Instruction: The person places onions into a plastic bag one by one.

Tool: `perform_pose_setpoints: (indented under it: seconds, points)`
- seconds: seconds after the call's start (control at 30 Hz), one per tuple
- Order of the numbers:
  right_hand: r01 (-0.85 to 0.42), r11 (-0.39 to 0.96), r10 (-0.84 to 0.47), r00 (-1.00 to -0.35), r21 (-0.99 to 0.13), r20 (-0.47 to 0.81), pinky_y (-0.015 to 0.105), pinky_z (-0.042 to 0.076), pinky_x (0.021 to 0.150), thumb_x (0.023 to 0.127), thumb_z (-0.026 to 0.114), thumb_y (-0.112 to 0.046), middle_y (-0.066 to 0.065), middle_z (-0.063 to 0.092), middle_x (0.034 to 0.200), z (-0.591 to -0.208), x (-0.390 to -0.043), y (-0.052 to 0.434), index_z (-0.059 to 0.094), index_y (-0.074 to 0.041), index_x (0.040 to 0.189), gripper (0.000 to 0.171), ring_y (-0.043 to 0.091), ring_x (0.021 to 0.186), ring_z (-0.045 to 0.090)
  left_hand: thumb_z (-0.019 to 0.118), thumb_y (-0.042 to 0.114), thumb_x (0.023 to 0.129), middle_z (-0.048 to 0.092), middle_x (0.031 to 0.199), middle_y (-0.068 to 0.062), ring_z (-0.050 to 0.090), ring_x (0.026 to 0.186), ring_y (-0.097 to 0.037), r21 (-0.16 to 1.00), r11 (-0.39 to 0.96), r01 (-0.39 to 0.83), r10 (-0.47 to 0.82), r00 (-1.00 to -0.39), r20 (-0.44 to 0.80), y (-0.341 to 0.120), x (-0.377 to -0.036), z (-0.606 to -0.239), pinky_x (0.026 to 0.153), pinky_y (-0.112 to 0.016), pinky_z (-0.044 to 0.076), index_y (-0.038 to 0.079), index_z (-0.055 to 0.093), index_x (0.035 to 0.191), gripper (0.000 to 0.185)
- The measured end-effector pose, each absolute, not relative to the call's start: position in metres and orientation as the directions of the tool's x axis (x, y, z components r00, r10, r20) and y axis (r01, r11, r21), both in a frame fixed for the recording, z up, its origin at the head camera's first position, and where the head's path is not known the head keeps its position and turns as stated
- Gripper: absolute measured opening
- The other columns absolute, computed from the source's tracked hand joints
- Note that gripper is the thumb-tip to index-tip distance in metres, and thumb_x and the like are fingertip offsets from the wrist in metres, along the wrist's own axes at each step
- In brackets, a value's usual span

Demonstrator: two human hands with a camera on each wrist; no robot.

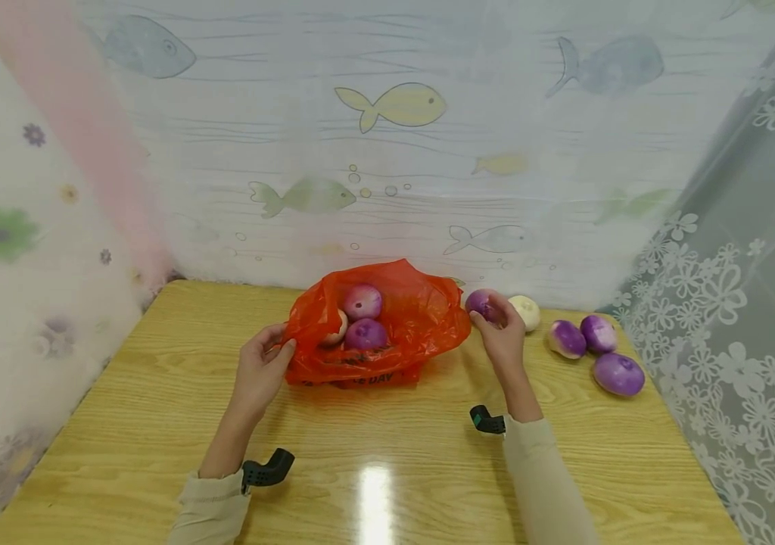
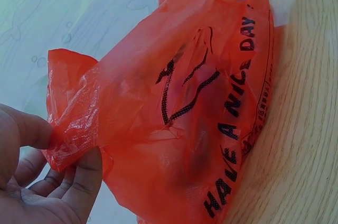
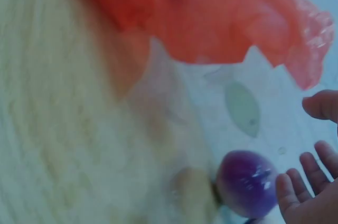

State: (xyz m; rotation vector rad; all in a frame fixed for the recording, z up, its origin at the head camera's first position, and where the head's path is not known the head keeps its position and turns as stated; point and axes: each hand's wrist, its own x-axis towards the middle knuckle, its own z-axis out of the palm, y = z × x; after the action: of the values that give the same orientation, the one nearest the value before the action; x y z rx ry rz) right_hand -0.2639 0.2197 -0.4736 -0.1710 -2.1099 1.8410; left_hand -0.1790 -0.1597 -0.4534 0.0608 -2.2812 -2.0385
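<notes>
The purple turnip (image 1: 481,303) sits on the wooden table (image 1: 156,393) just right of the orange plastic bag (image 1: 387,325), at the far fingertips of the right hand (image 1: 502,338) — fingers spread and relaxed around it, not yet closed, as the blurred right-wrist view also suggests. The left hand (image 1: 261,371) pinches the bag's left rim, holding its mouth open toward the turnip. Three turnips already lie inside; four more rest further right.

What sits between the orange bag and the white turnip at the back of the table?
In the head view, one purple turnip, with the right hand at it, lies between the orange bag and the white turnip.
</notes>
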Motion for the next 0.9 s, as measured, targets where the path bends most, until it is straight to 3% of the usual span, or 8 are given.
perform_pose_setpoints:
  seconds: [0.13,0.2,0.3,0.43,0.7,0.9]
  points:
    - [-0.106,0.164,0.37,-0.915,-0.981,0.161,0.036,0.048,0.106,0.092,0.074,-0.005,0.025,0.052,0.142,-0.491,-0.272,0.225,0.051,0.004,0.145,0.058,0.038,0.122,0.051,0.053,0.009,0.106,0.055,0.133,-0.022,0.063,0.096,0.0,0.994,0.111,0.023,-0.081,-0.996,0.032,-0.16,-0.179,-0.453,0.08,-0.015,0.053,-0.003,0.053,0.14,0.036]
    - [-0.115,0.158,0.39,-0.905,-0.981,0.169,0.047,0.046,0.109,0.09,0.075,-0.003,0.026,0.052,0.142,-0.498,-0.276,0.227,0.049,0.005,0.145,0.061,0.038,0.12,0.05,0.052,0.009,0.106,0.055,0.133,-0.021,0.064,0.097,0.001,0.994,0.11,0.022,-0.082,-0.996,0.031,-0.16,-0.179,-0.453,0.08,-0.015,0.053,-0.002,0.052,0.14,0.036]
    - [-0.152,0.17,0.392,-0.896,-0.974,0.208,0.054,0.043,0.11,0.086,0.076,0.002,0.029,0.051,0.143,-0.505,-0.283,0.23,0.048,0.009,0.144,0.065,0.038,0.124,0.05,0.053,0.01,0.106,0.055,0.133,-0.021,0.064,0.097,0.001,0.994,0.11,0.022,-0.082,-0.996,0.031,-0.16,-0.179,-0.453,0.08,-0.015,0.053,-0.002,0.053,0.14,0.036]
    - [-0.174,0.222,0.361,-0.9,-0.959,0.246,0.054,0.039,0.114,0.084,0.078,0.003,0.03,0.048,0.147,-0.508,-0.289,0.233,0.045,0.011,0.145,0.069,0.04,0.133,0.048,0.053,0.01,0.106,0.056,0.133,-0.021,0.064,0.096,0.0,0.993,0.116,0.021,-0.083,-0.996,0.03,-0.16,-0.179,-0.452,0.08,-0.015,0.053,-0.002,0.053,0.139,0.036]
    - [-0.06,0.378,0.357,-0.911,-0.924,0.205,0.052,0.03,0.121,0.083,0.08,-0.006,0.029,0.04,0.153,-0.507,-0.302,0.234,0.039,0.01,0.149,0.079,0.042,0.142,0.04,0.053,0.009,0.106,0.056,0.134,-0.021,0.064,0.097,0.0,0.993,0.114,0.008,-0.094,-0.995,0.019,-0.161,-0.178,-0.452,0.08,-0.015,0.054,-0.002,0.053,0.14,0.036]
    - [-0.013,0.409,0.334,-0.928,-0.912,0.163,0.053,0.03,0.12,0.083,0.08,-0.01,0.028,0.038,0.155,-0.51,-0.309,0.237,0.034,0.008,0.152,0.085,0.041,0.143,0.038,0.053,0.009,0.106,0.055,0.134,-0.021,0.064,0.096,0.0,0.994,0.109,0.01,-0.089,-0.996,0.02,-0.16,-0.178,-0.451,0.079,-0.015,0.054,-0.002,0.052,0.14,0.036]
